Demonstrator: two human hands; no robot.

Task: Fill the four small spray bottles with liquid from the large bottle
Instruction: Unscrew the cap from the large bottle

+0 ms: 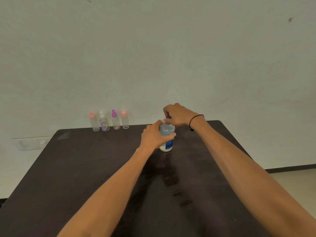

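1. My left hand has its grip closed around the body of the large bottle, fingers curled round its side, the thumb on the near side.
2. My right hand is above the bottle, and its fingertips pinch the blue cap on top.
3. The large bottle stands upright on the dark table, in the far middle part, a little to the right. It is clear, with a blue label low on it.
4. The four small spray bottles stand in a row at the far edge of the table, to the left of the large bottle and well apart from it. From left to right, their tops are pink, white, purple and pink.
5. A thin black band is around my right wrist.
6. Behind the table is a plain pale wall.
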